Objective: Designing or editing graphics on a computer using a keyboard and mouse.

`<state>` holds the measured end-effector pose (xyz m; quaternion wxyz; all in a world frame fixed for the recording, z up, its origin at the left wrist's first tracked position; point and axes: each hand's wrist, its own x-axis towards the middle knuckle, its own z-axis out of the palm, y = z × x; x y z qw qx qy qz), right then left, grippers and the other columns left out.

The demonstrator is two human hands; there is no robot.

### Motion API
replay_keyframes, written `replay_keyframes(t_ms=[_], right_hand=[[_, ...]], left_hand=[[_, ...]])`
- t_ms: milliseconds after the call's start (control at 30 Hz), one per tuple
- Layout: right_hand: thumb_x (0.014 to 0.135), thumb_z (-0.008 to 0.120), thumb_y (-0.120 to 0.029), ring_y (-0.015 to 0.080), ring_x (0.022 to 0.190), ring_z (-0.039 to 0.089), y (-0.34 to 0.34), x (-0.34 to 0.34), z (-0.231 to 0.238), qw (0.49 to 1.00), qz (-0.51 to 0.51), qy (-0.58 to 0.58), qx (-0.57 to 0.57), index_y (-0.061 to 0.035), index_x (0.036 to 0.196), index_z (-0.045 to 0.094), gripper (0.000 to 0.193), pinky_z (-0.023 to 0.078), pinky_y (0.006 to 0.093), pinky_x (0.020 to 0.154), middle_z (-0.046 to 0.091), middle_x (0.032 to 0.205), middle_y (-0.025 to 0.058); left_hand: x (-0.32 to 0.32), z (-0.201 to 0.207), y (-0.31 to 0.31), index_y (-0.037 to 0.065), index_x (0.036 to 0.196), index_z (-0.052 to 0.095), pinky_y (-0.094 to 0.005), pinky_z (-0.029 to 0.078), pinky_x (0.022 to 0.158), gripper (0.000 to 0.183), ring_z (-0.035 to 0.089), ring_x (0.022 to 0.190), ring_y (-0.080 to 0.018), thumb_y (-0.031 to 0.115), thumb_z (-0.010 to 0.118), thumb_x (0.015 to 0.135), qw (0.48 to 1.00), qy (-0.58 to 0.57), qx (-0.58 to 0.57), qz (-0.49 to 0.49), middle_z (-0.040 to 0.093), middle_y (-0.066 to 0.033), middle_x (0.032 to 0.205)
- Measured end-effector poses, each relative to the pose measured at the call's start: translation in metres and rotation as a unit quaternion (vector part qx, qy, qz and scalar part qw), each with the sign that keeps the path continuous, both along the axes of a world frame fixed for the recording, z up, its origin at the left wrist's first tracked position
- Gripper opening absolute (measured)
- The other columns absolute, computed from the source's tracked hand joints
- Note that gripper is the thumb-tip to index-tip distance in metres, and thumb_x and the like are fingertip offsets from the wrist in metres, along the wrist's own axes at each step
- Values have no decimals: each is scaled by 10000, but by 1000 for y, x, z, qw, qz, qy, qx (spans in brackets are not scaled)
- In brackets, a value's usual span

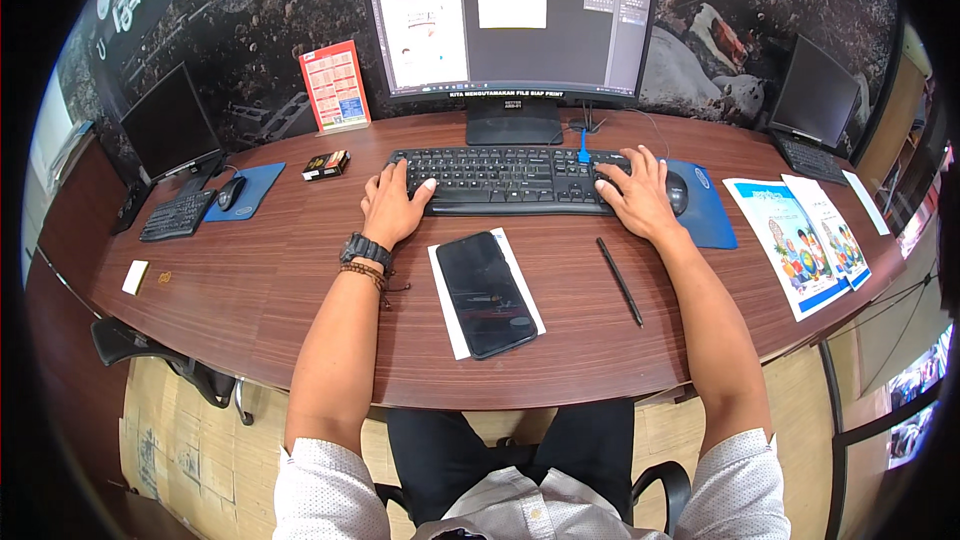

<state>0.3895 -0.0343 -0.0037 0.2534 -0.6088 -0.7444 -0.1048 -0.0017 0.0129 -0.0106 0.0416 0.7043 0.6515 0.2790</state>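
A black keyboard (505,180) lies across the desk below a wide curved monitor (560,30), whose screen shows white pages on grey. My left hand (393,202) rests on the keyboard's left end, thumb and fingers apart, with a black watch and beads on the wrist. On the right end of the keys lies my right hand (638,195), fingers spread over the number pad. Just beside it a black mouse (677,194) sits on a blue mouse pad (712,225), partly hidden by the hand. Neither hand holds anything.
Between my forearms, a dark phone (484,292) lies on white paper (448,325), with a black pen (620,282) to its right. Printed sheets (790,240) lie at the right edge. A red calendar (335,85) and small box (326,165) stand left of the monitor.
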Motion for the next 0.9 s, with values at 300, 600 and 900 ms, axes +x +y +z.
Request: replay_keyframes(t_ms=[300, 600, 900], right_hand=[[952, 564, -367, 402, 1423, 252, 0, 0, 6, 999, 1, 15, 29, -158, 1167, 686, 324, 131, 644, 1158, 460, 1396, 195], [930, 592, -300, 403, 1405, 275, 16, -8, 7, 999, 18, 32, -14, -167, 1190, 678, 304, 160, 664, 1139, 476, 1380, 187], [981, 493, -429, 413, 1477, 115, 34, -46, 22, 990, -33, 0, -140, -231, 1233, 651, 358, 59, 684, 1152, 316, 1524, 177]], left_hand=[[0, 1, -3, 47, 1474, 390, -587, 246, 1115, 763, 275, 1405, -441, 529, 590, 917, 1000, -1, 6, -2, 369, -179, 1533], [12, 10, -8, 27, 1319, 588, -494, 326, 1118, 589, 372, 1347, -435, 453, 627, 914, 993, 11, 96, -69, 415, -269, 1468], [1, 5, -6, 39, 1292, 617, -508, 349, 1099, 571, 370, 1340, -442, 454, 643, 900, 994, -10, 88, -67, 411, -268, 1470]])
